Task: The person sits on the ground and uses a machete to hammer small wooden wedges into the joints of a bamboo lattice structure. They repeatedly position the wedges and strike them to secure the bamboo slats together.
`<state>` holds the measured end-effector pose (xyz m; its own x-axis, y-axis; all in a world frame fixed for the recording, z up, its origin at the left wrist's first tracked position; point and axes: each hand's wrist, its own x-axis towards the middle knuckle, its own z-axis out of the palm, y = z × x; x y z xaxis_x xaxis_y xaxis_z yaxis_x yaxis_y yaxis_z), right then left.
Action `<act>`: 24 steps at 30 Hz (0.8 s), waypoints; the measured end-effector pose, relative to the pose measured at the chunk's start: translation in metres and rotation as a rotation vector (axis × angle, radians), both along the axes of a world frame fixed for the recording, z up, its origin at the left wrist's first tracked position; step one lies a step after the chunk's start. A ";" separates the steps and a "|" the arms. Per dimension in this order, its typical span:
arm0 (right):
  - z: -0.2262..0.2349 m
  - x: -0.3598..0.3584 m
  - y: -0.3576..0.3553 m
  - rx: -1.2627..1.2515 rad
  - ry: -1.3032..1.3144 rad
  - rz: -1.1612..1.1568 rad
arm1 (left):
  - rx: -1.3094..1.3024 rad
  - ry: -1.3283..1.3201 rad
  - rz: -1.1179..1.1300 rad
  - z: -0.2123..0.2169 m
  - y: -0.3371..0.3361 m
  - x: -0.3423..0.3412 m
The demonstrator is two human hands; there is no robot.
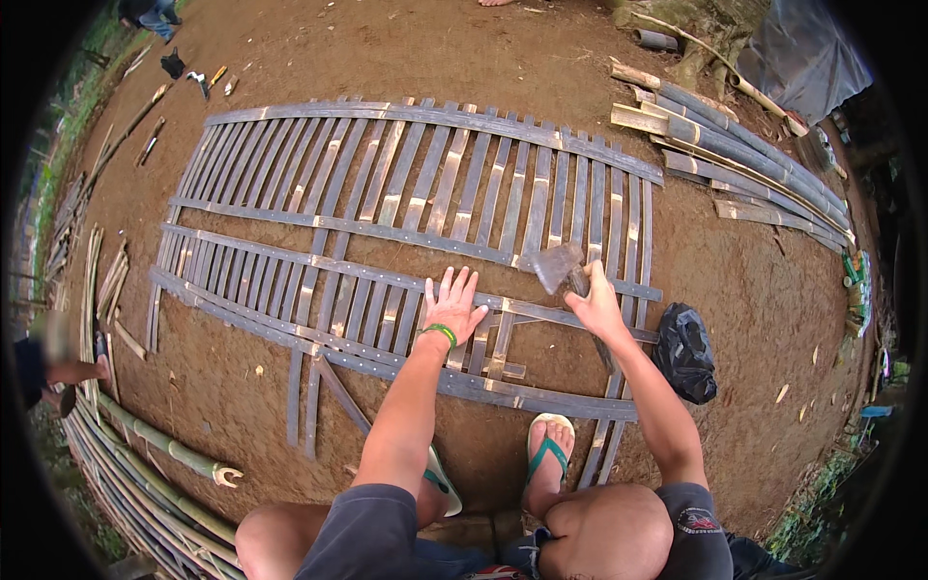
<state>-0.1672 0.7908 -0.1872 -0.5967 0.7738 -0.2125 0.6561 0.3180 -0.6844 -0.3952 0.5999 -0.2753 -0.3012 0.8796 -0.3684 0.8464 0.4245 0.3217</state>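
A large bamboo slat frame (387,233) lies on the ground in front of me, its dark split strips crossing long rails dotted with small pale nail spots. My left hand (452,307), with a green band at the wrist, is spread over the middle rail, fingers apart and holding nothing. In my right hand (597,307) is a hatchet, gripped by its handle close under the head. The hatchet head (557,267), a broad grey blade, is raised over the right part of the frame. Part of the handle is hidden behind my fingers.
A black plastic bag (685,353) sits beside the frame's right end. Split bamboo poles (749,145) are stacked at the far right; long green poles (145,483) lie at the near left. Tools (204,81) are on the dirt at the far left. Another person's leg (77,372) shows at left.
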 end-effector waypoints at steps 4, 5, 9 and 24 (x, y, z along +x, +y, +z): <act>0.010 -0.004 -0.042 -0.645 0.230 -0.161 | -0.011 -0.026 0.004 0.000 -0.002 -0.001; 0.000 -0.005 -0.046 -0.647 0.127 -0.153 | -0.009 -0.023 0.007 -0.001 -0.004 -0.002; 0.007 -0.017 -0.042 -0.696 -0.049 -0.064 | -0.016 -0.028 0.011 -0.001 0.000 -0.002; 0.037 -0.071 0.048 -0.639 -0.303 0.331 | 0.018 0.009 0.003 -0.004 0.000 -0.003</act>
